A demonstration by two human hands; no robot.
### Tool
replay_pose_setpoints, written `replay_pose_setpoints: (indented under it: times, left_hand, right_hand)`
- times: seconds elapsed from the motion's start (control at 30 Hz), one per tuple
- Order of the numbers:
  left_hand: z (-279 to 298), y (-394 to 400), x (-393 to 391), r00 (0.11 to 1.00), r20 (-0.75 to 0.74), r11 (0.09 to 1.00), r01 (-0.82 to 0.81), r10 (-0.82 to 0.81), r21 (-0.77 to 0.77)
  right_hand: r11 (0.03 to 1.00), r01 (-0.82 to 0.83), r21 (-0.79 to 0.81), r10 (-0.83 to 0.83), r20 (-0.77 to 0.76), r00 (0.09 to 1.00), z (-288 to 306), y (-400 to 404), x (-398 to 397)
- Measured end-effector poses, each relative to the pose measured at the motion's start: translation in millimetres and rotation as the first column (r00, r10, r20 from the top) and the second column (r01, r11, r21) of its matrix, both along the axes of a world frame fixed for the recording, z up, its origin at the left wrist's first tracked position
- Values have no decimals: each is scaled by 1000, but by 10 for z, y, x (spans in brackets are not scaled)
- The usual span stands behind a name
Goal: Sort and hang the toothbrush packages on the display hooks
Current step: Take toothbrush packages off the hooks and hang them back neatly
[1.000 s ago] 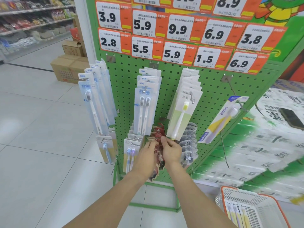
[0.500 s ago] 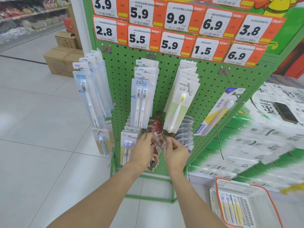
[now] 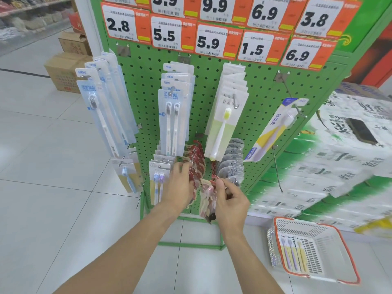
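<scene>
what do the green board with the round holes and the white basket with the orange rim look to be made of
The green board with round holes looks like painted sheet metal: flat, evenly punched, a dull even coat, though coated hardboard cannot be ruled out. The white basket with the orange rim looks like moulded plastic: slotted lattice walls, slightly glossy, rounded corners.

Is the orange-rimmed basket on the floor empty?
Not empty: toothbrush packages lie inside the basket, along its left side.

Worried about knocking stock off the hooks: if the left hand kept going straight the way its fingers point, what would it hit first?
Most likely the red packages hanging on the lower hook; the left hand already has its fingertips at them. Behind those is the green pegboard. Depth is hard to judge from this one view.
</scene>
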State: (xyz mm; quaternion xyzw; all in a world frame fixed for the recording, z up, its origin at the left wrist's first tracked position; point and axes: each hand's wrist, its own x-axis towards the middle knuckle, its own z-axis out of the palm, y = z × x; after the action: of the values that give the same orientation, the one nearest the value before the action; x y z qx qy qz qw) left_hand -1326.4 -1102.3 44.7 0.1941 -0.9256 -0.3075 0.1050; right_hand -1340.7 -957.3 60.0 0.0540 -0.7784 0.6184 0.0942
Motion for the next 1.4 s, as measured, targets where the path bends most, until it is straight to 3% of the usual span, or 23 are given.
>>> replay_pose_setpoints:
  times: [0.13,0.23,0.4,0.5,0.6,0.73,0.87,0.97,1.03,1.1,1.27,1.4]
  left_hand:
    - [115,220,355,988,-146,997,-52,42,-63]
    - [132,374,698,962,-273,999,-6,15,32]
    - [69,352,991,991,-126,939,-3,50,344]
    - [58,299,1072,999,-31,871,-6,25,491]
    - [56,283,1100,1000,-30,798,13,7,603]
    - [155,316,1083,999,-20,546,30,-25,837]
    - [161,320,1118,998,10,460,-36,57,887]
    - [137,249,1128,995,43,437,-78,88,896]
    - [188,205,1123,998,53,408,-64,37,911]
    - [243,189,1127,997,48,356,-22,-62,934]
    - [262,279,1168,978,75,348,-2,-196,937]
    - [256,314,1185,989,70,301,-29,-126,953]
  right_hand:
    - [999,-42,2,42,8,999,6,80,44]
    - [995,-89,37,89,14,996,6,144,43]
    - [987,-151,47,149,42,988,34,224,24]
    - [963,-266,-33,268,136,954,52,211,25]
    - [927,-356,-122,374,207,904,142,188,57]
    - [853,-399,-337,508,354,785,228,150,92]
    - [833,-444,-329,548,391,739,207,206,111]
    - [733,-617,-287,677,403,616,112,362,143]
    - [707,-621,-338,704,413,578,87,435,190]
    - [738,-553,-386,674,421,607,89,452,223]
    - [801,-402,-443,580,409,705,123,408,203]
    - [746,-495,-446,660,396,638,163,458,156]
